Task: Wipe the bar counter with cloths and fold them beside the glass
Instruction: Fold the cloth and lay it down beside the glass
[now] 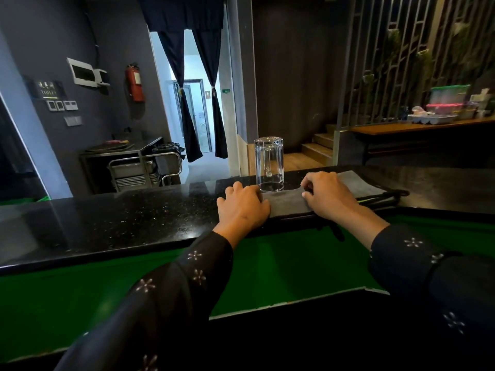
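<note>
A clear glass mug (269,164) stands upside down on the black speckled bar counter (120,223). Just in front of it lies a grey cloth (288,203), folded flat near the counter's front edge. My left hand (242,207) grips the cloth's left end with curled fingers. My right hand (328,195) pinches the cloth's right part, its fingers bent onto the fabric. A second grey cloth (359,182) lies flat behind and to the right of my right hand, with a dark cloth (388,196) along its near side.
A green lower ledge (281,263) runs below the counter. A steel trolley (139,167) stands beyond the counter at the left. At the far right, a wooden shelf (401,128) carries plastic containers. A curtained doorway (198,103) opens behind the mug.
</note>
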Demonstrator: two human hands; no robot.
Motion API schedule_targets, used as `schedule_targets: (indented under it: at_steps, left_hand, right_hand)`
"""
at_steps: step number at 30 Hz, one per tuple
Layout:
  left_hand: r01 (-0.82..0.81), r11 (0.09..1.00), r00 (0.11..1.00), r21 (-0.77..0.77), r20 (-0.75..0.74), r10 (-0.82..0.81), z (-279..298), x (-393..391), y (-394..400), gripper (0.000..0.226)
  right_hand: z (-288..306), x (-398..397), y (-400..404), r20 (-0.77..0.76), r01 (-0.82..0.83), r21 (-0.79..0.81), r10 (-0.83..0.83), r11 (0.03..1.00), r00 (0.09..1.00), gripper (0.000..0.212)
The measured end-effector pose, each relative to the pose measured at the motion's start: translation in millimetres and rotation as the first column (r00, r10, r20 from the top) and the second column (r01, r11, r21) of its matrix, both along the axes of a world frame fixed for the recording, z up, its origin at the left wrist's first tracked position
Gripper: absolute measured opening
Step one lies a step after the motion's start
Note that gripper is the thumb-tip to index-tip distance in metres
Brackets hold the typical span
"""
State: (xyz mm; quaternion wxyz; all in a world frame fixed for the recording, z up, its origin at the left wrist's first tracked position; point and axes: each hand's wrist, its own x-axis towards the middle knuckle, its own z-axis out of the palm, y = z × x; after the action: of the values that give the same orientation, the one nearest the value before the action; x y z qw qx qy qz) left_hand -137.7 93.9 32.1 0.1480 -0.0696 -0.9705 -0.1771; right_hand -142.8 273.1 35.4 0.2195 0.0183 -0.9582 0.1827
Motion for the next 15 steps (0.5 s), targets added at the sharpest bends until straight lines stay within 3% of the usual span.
schedule_targets:
  at_steps: [5,11,13,15]
  left_hand:
    - [0.176,0.983,0.978,0.048,-0.119,-0.169,12.2,11.6,21.2,0.021]
    - [0.327,0.942,0.944,0.076,-0.071,-0.322,24.3,-1.0,78.6,0.021]
    - [0.342,0.936,0.939,0.081,-0.067,-0.337,27.1,-13.6,97.2,0.021]
    - [0.318,0.946,0.948,0.067,-0.041,-0.316,28.7,-31.9,114.4,0.026]
  right_hand:
    - [2.1,22.9,20.7,-0.039,-0.062,-0.006,0.062,0.998,0.997,0.013]
    - [3.7,29.4,80.0,-0.099,0.086,-0.036,-0.089,0.996,0.991,0.012]
    - [4.0,21.7,98.6,-0.039,0.166,-0.025,-0.167,0.986,0.985,0.018]
    - [5.4,12.7,113.0,0.130,0.261,0.007,-0.260,0.965,0.957,0.041]
